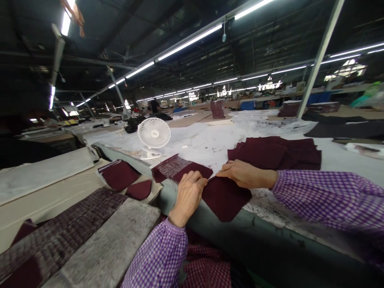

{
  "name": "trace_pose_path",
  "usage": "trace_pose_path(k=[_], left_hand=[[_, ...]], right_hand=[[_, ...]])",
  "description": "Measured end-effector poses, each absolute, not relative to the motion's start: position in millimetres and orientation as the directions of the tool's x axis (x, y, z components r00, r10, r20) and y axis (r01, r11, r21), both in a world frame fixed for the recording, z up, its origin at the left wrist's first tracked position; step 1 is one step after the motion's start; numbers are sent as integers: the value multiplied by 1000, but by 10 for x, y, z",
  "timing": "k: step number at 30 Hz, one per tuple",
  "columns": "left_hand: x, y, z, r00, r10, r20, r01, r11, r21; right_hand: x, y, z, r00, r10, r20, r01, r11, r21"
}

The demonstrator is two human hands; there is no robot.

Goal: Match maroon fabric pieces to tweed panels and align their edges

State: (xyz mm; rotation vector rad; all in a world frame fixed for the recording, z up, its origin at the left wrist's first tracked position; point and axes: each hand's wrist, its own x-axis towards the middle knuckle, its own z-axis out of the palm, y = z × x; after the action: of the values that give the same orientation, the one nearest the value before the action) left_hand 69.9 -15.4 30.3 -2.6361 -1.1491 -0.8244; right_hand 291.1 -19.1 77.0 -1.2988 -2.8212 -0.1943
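A dark maroon fabric piece (226, 200) with a pointed lower end hangs over the table's front edge. My left hand (189, 194) pinches its upper left corner, fingers closed. At its top edge, my right hand (244, 173) presses with thumb and fingers together. Just behind my left hand lies another maroon piece (195, 170), beside a speckled greyish-maroon strip (171, 166). Beyond my right hand, a loose pile of maroon pieces (276, 152) is spread on the white-covered table (204, 138).
A small white fan (154, 134) stands near the table edge. At lower left, a grey stained board (111, 240) lies beside overlapping speckled strips (69, 224). A maroon stack (120, 175) rests farther left. A metal post (319, 60) rises at right.
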Motion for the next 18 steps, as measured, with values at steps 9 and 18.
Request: trace_pose_path(k=[9,18], left_hand=[[620,-126,299,565,613,552,642,-747,174],[400,-107,224,473,664,579,471,-746,471]], right_hand=[[2677,-253,993,-631,762,-146,711,644,282],[2630,-197,1026,-692,700,-176,647,709,280]])
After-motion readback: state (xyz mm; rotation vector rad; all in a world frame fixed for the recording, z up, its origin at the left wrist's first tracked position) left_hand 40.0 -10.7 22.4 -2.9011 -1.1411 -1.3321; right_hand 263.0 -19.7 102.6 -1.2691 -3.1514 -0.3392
